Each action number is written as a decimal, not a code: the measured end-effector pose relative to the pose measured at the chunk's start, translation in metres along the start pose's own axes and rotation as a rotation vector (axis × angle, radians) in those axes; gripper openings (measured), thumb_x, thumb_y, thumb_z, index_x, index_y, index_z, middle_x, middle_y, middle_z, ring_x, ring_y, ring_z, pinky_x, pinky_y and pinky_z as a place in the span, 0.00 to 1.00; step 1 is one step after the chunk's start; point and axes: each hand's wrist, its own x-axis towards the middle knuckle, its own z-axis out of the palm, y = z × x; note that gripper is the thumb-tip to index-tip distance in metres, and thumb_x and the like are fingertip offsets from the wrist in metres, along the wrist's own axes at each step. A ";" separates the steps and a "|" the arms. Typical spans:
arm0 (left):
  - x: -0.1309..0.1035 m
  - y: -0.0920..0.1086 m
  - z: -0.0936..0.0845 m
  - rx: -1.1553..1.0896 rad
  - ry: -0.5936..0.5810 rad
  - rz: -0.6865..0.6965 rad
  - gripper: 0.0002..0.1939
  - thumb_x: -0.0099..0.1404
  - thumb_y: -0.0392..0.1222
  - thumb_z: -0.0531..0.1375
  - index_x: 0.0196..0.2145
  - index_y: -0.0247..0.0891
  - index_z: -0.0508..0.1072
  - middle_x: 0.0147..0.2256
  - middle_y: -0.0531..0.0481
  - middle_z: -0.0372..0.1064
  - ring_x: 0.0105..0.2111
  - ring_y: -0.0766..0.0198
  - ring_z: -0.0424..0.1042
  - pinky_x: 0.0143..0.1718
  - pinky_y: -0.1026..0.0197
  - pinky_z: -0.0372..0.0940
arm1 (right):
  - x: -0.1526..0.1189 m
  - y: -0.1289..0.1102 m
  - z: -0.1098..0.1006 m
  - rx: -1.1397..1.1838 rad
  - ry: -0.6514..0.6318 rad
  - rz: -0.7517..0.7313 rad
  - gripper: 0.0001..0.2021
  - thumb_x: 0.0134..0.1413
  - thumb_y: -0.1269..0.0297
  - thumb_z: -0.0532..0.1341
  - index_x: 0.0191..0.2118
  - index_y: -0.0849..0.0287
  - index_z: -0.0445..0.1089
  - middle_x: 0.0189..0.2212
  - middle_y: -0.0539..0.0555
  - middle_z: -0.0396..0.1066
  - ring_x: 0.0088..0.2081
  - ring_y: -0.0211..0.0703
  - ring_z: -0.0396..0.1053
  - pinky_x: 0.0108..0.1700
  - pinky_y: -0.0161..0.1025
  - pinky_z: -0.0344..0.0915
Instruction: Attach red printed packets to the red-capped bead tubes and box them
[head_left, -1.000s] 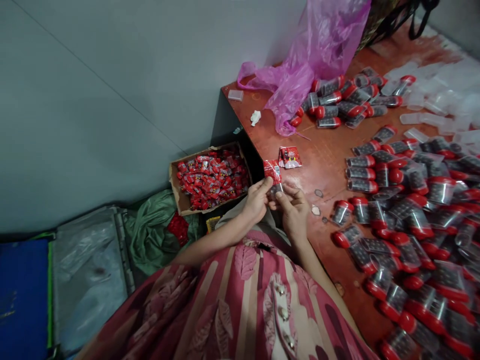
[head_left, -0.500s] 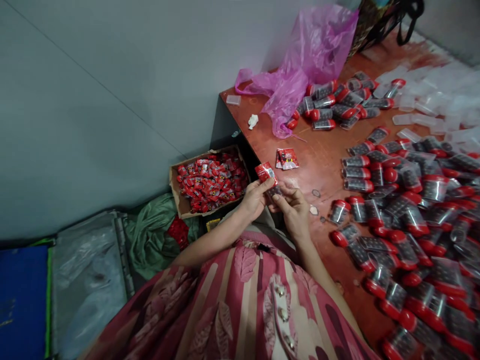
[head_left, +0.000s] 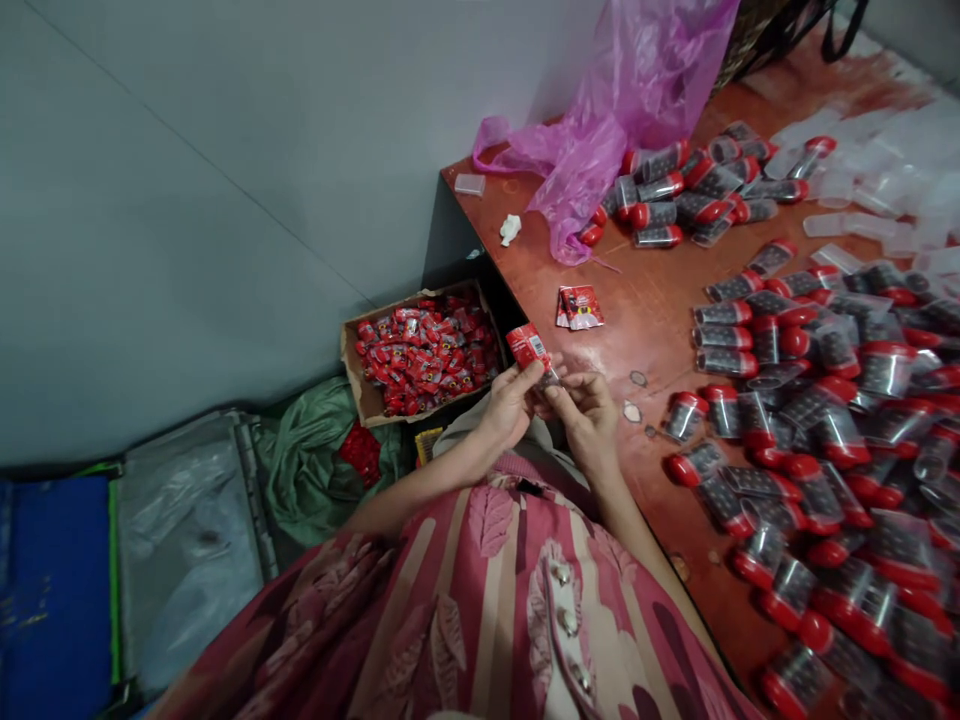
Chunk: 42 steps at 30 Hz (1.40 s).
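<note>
Close to the table's (head_left: pixel 649 290) left edge, a worker's left hand (head_left: pixel 514 402) and right hand (head_left: pixel 590 412) share a single red packet (head_left: pixel 527 345), with both thumbs pressed on it near its dark lower end and the printed end jutting out free. The undersides of the fingers are hidden, so how firmly they hold cannot be told.

A slip looks the likeliest mishap: the packet appears slick and thin, and loosened thumbs could let it drop past the edge, toward the lap or the carton (head_left: pixel 349 372) of similar packets (head_left: pixel 427 352) below. Uneven pulling between the hands might also crease or split the wrapper.

Near that same edge, just beyond the fingers, a small stack of flat packets (head_left: pixel 581 307) lies within reach of a stray knuckle, which could sweep it off. Toward the table's right edge, red-capped tubs (head_left: pixel 821 418) lie crowded, many on their sides; a bumped table or a swinging right forearm could set some rolling. By the far edge, a pink bag (head_left: pixel 589 170) trails among more tubs, and a tug on it might drag a few along. The carton looks full enough that a knock could spill packets.
</note>
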 end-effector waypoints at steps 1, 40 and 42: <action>0.002 0.003 -0.001 -0.020 0.001 0.026 0.20 0.49 0.50 0.68 0.35 0.32 0.75 0.36 0.42 0.75 0.35 0.60 0.74 0.33 0.62 0.65 | 0.000 0.001 0.000 -0.009 -0.005 0.010 0.14 0.47 0.59 0.67 0.35 0.55 0.62 0.29 0.46 0.71 0.27 0.37 0.72 0.29 0.36 0.70; 0.011 0.026 -0.032 1.341 -0.099 0.742 0.06 0.60 0.39 0.57 0.28 0.41 0.75 0.30 0.45 0.68 0.35 0.59 0.66 0.45 0.58 0.59 | 0.001 0.009 0.004 -0.715 0.156 -0.336 0.12 0.52 0.58 0.61 0.41 0.55 0.71 0.35 0.55 0.77 0.31 0.44 0.74 0.34 0.40 0.70; 0.012 0.027 -0.030 1.331 -0.098 0.734 0.06 0.58 0.37 0.57 0.26 0.41 0.73 0.27 0.47 0.65 0.32 0.62 0.65 0.42 0.60 0.59 | 0.001 0.010 0.004 -0.729 0.164 -0.345 0.11 0.52 0.58 0.61 0.40 0.55 0.71 0.35 0.56 0.77 0.32 0.45 0.74 0.34 0.40 0.69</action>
